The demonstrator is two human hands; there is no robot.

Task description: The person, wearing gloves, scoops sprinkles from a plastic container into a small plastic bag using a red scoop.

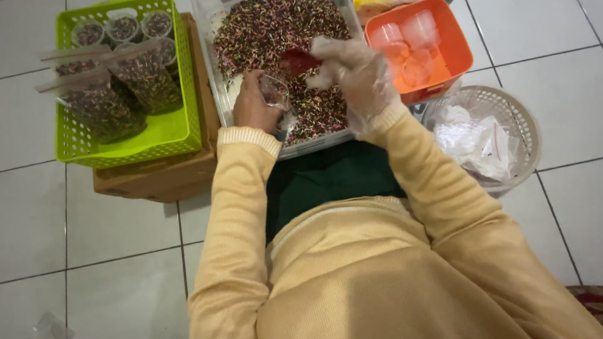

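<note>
My left hand (pixel 252 107) pinches the small clear cup (pixel 275 91) steady; my gloved right hand (pixel 351 72) grips the red scoop (pixel 299 62), tipping slowly

A single head-worn camera looks steeply down over the person's own chest and yellow knitted sleeves, which fill the lower half of the frame. It faces forward and downward onto a white tiled floor (pixel 20 235), near enough that the arms reach from the bottom edge to the upper centre. The far end of the view, along the top edge, cuts off a clear plastic tub of multicoloured sprinkles (pixel 282 20). No second view exists to share any part with.
</note>
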